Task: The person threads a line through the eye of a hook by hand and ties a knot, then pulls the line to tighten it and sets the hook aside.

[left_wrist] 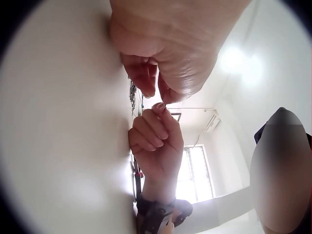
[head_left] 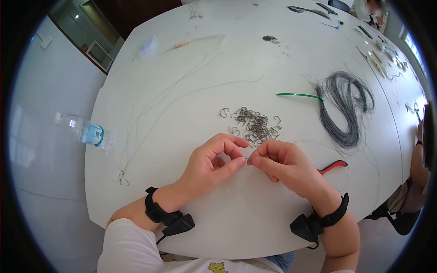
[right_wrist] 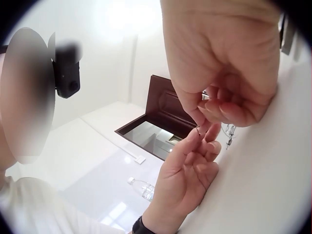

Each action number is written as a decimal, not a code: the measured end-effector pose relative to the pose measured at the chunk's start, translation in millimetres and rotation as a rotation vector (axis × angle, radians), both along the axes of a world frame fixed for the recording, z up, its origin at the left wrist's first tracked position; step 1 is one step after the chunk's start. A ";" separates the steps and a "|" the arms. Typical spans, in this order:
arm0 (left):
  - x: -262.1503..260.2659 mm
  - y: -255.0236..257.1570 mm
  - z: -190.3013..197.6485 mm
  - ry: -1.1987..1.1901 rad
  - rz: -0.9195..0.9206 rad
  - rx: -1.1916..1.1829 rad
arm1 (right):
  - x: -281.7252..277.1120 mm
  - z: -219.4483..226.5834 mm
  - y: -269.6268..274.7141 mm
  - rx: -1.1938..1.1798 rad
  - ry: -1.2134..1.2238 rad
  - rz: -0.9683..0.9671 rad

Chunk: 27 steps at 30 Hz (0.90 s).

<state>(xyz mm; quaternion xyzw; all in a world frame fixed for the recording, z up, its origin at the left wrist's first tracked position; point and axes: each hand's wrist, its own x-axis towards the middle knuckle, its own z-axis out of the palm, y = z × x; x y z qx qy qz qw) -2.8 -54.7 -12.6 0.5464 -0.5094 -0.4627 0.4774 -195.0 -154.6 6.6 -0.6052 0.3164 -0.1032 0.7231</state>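
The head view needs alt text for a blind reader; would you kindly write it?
A right hand pinches a tiny thin piece beside the left hand, over a white table. Just beyond lies a pile of small bent metal pieces; to the right are a grey strand bundle and a red-handled tool, to the left a bottle.

In the head view, a clear water bottle (head_left: 93,133) with a blue label stands on the white counter (head_left: 246,218) at nine o'clock. A little wall socket (head_left: 46,42) is at ten, a dark brown door (head_left: 136,16) at eleven, a bright window (head_left: 408,42) at two, and a black chair (head_left: 407,223) at four.
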 end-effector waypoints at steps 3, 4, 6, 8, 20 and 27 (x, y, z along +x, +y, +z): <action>-0.1 -0.3 -0.6 -0.027 0.003 -0.010 | 0.4 1.9 -1.1 0.033 0.020 -0.002; 0.5 0.1 -1.8 -0.023 0.008 -0.007 | 0.6 1.7 -1.0 0.037 0.024 0.003; 1.5 0.6 -3.2 -0.029 -0.005 -0.017 | 0.8 1.4 -0.8 0.030 0.029 -0.004; 0.7 0.8 0.5 -0.034 -0.005 -0.005 | 0.8 0.6 0.0 0.024 0.025 -0.007; -0.5 0.8 3.3 -0.044 -0.010 -0.007 | 1.5 -2.0 2.6 -0.036 0.023 -0.035; -1.7 -0.1 -1.5 -0.074 0.006 -0.069 | 1.5 -3.9 2.3 -0.070 0.028 -0.034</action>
